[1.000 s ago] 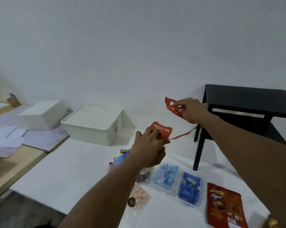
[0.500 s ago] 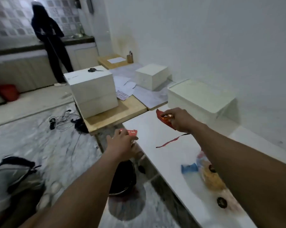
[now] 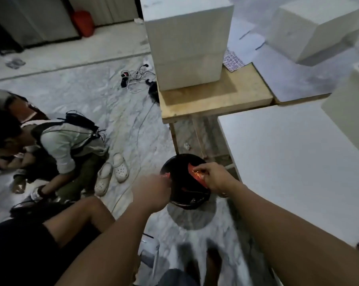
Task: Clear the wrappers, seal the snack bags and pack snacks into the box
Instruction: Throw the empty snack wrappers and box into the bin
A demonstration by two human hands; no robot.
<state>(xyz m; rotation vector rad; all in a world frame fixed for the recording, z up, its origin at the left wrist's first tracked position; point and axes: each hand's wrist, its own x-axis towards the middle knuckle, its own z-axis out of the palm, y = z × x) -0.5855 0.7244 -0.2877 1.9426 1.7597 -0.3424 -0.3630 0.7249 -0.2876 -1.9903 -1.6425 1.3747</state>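
Over the black bin (image 3: 185, 182) on the floor, just left of the white table (image 3: 298, 162), both hands are holding red wrappers: the right hand (image 3: 215, 179) is pinching a torn wrapper (image 3: 195, 174) above the opening, the left hand (image 3: 154, 193) is gripping a smaller red piece (image 3: 165, 176) at the near-left rim. Wrapper clearing is underway, judging by this. Next, both hands likely need opening so the scraps are dropping inside, not onto the floor.

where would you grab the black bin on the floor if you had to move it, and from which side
Probably by the black bin's near rim, coming from above. It stands upright with its round mouth open upward, so the rim is the only graspable edge showing. No handle is visible. Both hands, left and right, are over it, each holding a red wrapper.
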